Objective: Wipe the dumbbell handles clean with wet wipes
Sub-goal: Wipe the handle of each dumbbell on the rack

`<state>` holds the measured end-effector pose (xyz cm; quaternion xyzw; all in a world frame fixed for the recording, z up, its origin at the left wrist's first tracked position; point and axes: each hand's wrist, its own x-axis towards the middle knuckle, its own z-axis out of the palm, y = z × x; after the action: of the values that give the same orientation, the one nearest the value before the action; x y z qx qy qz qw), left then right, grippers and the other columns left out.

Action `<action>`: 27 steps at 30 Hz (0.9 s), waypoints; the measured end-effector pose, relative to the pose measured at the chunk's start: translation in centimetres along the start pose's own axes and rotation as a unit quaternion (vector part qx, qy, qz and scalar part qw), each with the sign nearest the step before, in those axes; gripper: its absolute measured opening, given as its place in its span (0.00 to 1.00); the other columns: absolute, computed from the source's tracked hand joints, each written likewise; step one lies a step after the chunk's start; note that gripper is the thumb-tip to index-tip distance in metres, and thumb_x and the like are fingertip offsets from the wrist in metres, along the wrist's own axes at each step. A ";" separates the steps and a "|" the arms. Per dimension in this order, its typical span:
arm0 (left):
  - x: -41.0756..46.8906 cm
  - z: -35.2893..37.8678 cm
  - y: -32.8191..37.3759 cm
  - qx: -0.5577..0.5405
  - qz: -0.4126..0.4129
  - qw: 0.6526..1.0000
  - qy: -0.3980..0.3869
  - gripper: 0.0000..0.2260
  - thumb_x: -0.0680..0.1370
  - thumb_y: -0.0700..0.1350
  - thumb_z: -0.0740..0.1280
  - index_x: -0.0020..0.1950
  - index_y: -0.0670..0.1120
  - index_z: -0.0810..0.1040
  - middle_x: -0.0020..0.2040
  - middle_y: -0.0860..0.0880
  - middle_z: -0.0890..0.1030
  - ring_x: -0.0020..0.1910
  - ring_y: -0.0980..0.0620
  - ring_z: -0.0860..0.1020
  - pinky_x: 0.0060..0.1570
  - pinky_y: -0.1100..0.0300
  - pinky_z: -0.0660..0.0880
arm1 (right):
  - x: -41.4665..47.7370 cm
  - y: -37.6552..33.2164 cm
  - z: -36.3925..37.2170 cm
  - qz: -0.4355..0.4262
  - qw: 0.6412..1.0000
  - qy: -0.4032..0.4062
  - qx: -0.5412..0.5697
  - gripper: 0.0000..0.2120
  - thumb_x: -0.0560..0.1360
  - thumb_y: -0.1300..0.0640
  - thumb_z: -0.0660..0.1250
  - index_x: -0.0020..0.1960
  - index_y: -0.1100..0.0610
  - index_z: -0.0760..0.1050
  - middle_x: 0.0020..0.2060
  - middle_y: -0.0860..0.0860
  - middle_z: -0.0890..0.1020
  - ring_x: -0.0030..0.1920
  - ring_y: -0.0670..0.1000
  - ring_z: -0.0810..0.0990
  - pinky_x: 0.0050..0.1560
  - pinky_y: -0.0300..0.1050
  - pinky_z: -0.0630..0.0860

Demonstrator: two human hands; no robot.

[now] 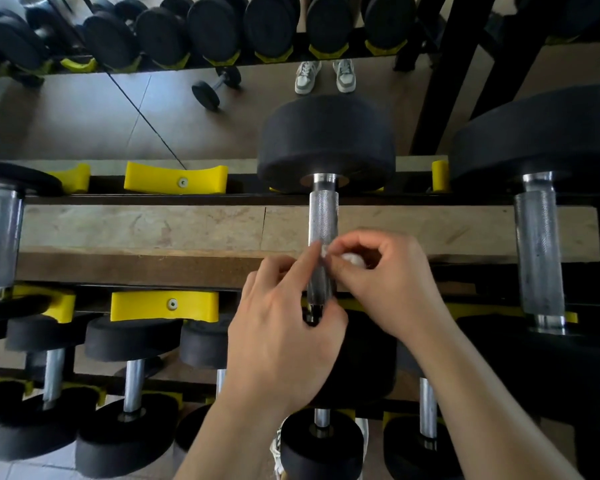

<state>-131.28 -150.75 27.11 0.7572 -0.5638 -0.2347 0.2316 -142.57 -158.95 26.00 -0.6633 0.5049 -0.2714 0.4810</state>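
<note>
Right hand (392, 285) pinches a crumpled white wet wipe (352, 258) against the knurled steel dumbbell handle (323, 216). Left hand (284, 327) grips that handle's near end.

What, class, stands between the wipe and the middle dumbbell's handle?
Nothing visible: the right hand pinches the wipe against the handle, with the left hand holding the handle's near end.

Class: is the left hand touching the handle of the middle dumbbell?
Touching. The head view shows the left hand curled round the near end of the handle; the right hand pinches a wet wipe beside it.
</note>
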 end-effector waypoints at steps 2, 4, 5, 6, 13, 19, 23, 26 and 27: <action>0.0 0.0 0.1 -0.002 0.001 1.000 0.003 0.32 0.68 0.62 0.53 0.73 0.61 0.65 0.55 0.62 0.70 0.57 0.58 0.71 0.53 0.60 0.73 | 0.6 -0.1 0.3 -0.014 0.999 0.048 -0.021 0.05 0.74 0.56 0.71 0.44 0.47 0.78 0.39 0.41 0.81 0.42 0.35 0.78 0.36 0.25 0.73; -0.1 0.0 0.1 -0.008 -0.002 1.000 0.001 0.33 0.68 0.62 0.52 0.74 0.60 0.65 0.55 0.62 0.70 0.56 0.58 0.70 0.52 0.59 0.74 | 1.8 -0.2 0.2 -0.029 0.995 0.091 -0.033 0.03 0.75 0.55 0.70 0.45 0.48 0.78 0.38 0.42 0.80 0.41 0.36 0.78 0.36 0.26 0.73; -0.1 0.0 0.1 -0.009 -0.002 1.000 -0.001 0.33 0.68 0.62 0.53 0.74 0.60 0.64 0.55 0.61 0.70 0.57 0.58 0.70 0.53 0.58 0.74 | 1.8 -0.1 0.0 -0.027 0.995 0.086 -0.037 0.02 0.75 0.55 0.70 0.45 0.48 0.78 0.37 0.42 0.80 0.41 0.36 0.78 0.35 0.26 0.72; -0.1 0.0 0.1 -0.010 -0.002 1.000 -0.003 0.33 0.68 0.61 0.53 0.74 0.60 0.64 0.55 0.61 0.70 0.57 0.58 0.70 0.53 0.57 0.74 | 1.3 0.2 -0.1 -0.017 0.997 0.065 -0.038 0.03 0.76 0.55 0.69 0.44 0.48 0.77 0.37 0.42 0.80 0.40 0.35 0.78 0.36 0.26 0.72; -0.1 0.2 0.0 -0.027 -0.001 1.000 0.006 0.30 0.70 0.58 0.56 0.73 0.57 0.67 0.55 0.61 0.71 0.57 0.57 0.71 0.54 0.57 0.74 | 1.7 0.0 -0.1 -0.007 0.996 0.088 -0.005 0.07 0.75 0.57 0.69 0.43 0.45 0.76 0.37 0.39 0.78 0.42 0.32 0.77 0.39 0.23 0.71; -0.2 0.1 -0.1 -0.039 -0.002 0.999 0.022 0.27 0.71 0.54 0.60 0.71 0.58 0.69 0.55 0.62 0.70 0.57 0.58 0.71 0.54 0.59 0.73 | -1.4 0.6 -0.3 0.037 0.998 -0.001 0.042 0.07 0.72 0.55 0.72 0.47 0.46 0.77 0.40 0.41 0.81 0.44 0.36 0.79 0.42 0.29 0.75; -0.3 0.0 -0.2 -0.050 -0.007 0.998 0.029 0.26 0.70 0.53 0.61 0.69 0.58 0.69 0.56 0.63 0.69 0.58 0.59 0.71 0.52 0.64 0.69 | 1.3 -0.5 -0.2 -0.045 0.988 0.141 -0.042 0.08 0.72 0.58 0.73 0.50 0.51 0.78 0.41 0.40 0.79 0.41 0.37 0.78 0.40 0.25 0.72; -0.4 -0.1 -0.3 -0.060 -0.003 0.998 0.033 0.27 0.70 0.52 0.61 0.70 0.57 0.68 0.57 0.62 0.69 0.59 0.60 0.69 0.50 0.68 0.66 | 2.3 -0.8 0.8 -0.075 0.977 0.161 -0.122 0.07 0.72 0.57 0.73 0.50 0.54 0.81 0.44 0.45 0.80 0.42 0.40 0.77 0.42 0.25 0.70; -0.4 -0.1 -0.4 -0.068 -0.004 0.997 0.034 0.26 0.70 0.52 0.61 0.69 0.57 0.67 0.57 0.62 0.69 0.58 0.61 0.69 0.49 0.68 0.66 | 1.7 -0.6 0.7 -0.072 0.978 0.138 -0.137 0.06 0.72 0.57 0.73 0.49 0.53 0.81 0.43 0.44 0.80 0.42 0.40 0.78 0.42 0.26 0.71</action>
<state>-131.06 -150.30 27.00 0.7496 -0.5352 -0.2473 0.3008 -141.11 -160.28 26.05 -0.7133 0.5499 -0.3230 0.2906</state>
